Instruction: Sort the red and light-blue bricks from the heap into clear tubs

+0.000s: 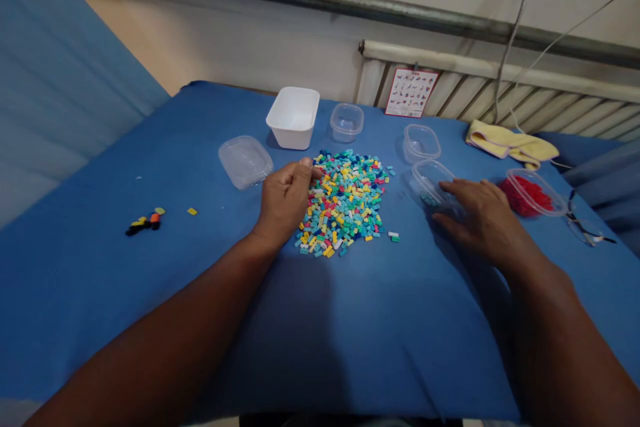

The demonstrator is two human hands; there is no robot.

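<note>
The work looked to be nearer its beginning than its end, since most of the small plastic building bricks [350, 203] lay loose in one mixed heap on the blue table cover [75, 273], with turquoise, yellow, pink, white and dark blue all jumbled together. The part that seemed done was at the right, where a clear tub [555, 212] held a mass of red pieces [533, 195]; nearer the heap, a second clear tub [420, 165] held only a few teal ones [430, 200]. The left hand [286, 200] was at the heap's left edge, its fingers curled and thumb drawn close to them; whether a brick was pinched there could not be told. The right hand [477, 213] was beside the teal pieces' tub, fingers loosely extended and thumb apart, though contact with the rim was unclear. Behind the heap stood a white plastic bin [294, 130] and another clear tub, with a clear lid [245, 161] lying flat to the left. A few stray dark, yellow and orange pieces [145, 221] lay well apart from the heap, farther left.
</note>
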